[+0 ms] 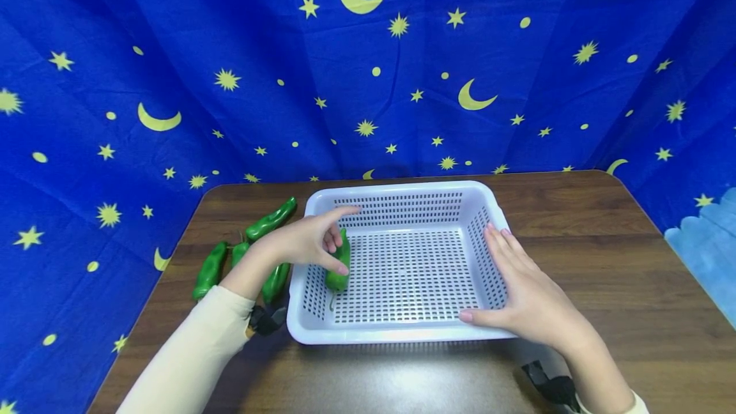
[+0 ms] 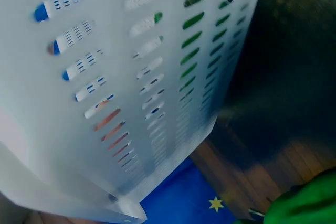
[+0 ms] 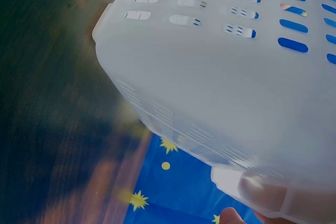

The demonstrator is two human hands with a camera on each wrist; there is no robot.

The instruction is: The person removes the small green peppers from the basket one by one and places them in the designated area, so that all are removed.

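A white plastic basket (image 1: 402, 336) with slotted walls stands on the table. Inside it, along the left wall, lies a green pepper (image 1: 338, 280), partly covered by my left hand (image 1: 313, 238). That hand reaches over the left rim with thumb and index finger spread wide around the pepper, not visibly pinching it. My right hand (image 1: 531, 289) rests on the basket's right rim near the front corner, its fingers fairly straight along the side and its thumb over the front edge. The right wrist view shows fingertips (image 3: 231, 216) at the rim.
Several more green peppers (image 1: 209, 270) lie on the wooden table (image 1: 581, 235) left of the basket, some partly hidden by my left forearm. A blue cloth (image 1: 402, 114) with yellow moons and stars hangs behind the table and at its sides.
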